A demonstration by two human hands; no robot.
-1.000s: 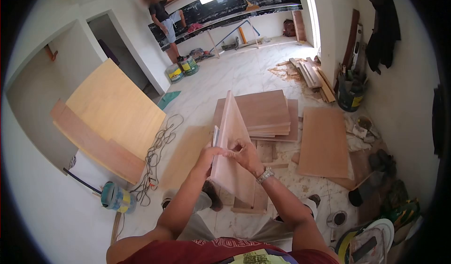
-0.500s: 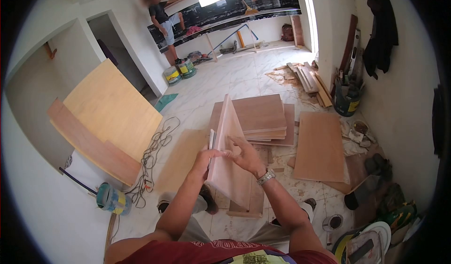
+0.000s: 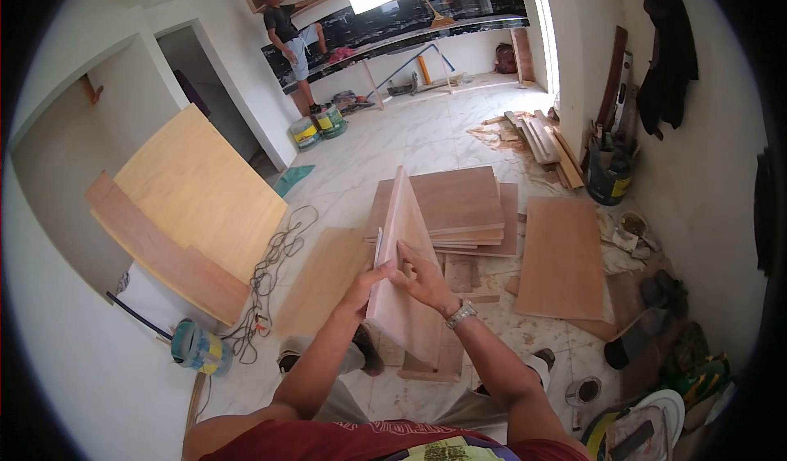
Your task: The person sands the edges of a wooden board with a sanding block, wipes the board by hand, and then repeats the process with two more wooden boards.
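Observation:
A wooden panel (image 3: 407, 297) stands on edge in front of me, tilted, its narrow pale edge towards me. My left hand (image 3: 361, 287) grips it from the left side, thumb over the edge. A thin whitish strip (image 3: 379, 244) shows beside that hand against the panel's far-left face; its kind cannot be made out. On the panel's right face rests my right hand (image 3: 424, 284), fingers stretched out and thumb near the edge, with a watch at the wrist. Under the panel's lower end is a low wooden piece (image 3: 432, 367) on the floor.
Behind the panel lies a stack of boards (image 3: 459, 198). Another board (image 3: 559, 256) lies to the right. Tangled cord (image 3: 270, 264) and a leaning plywood sheet (image 3: 193, 190) are at left. An open can (image 3: 584, 391) stands near my foot. A person (image 3: 287, 38) stands on buckets (image 3: 318, 129).
My right hand's fingers have moved in against the panel's face, from a more spread pose. My left hand has shifted slightly on the panel, and less of the thin strip shows.

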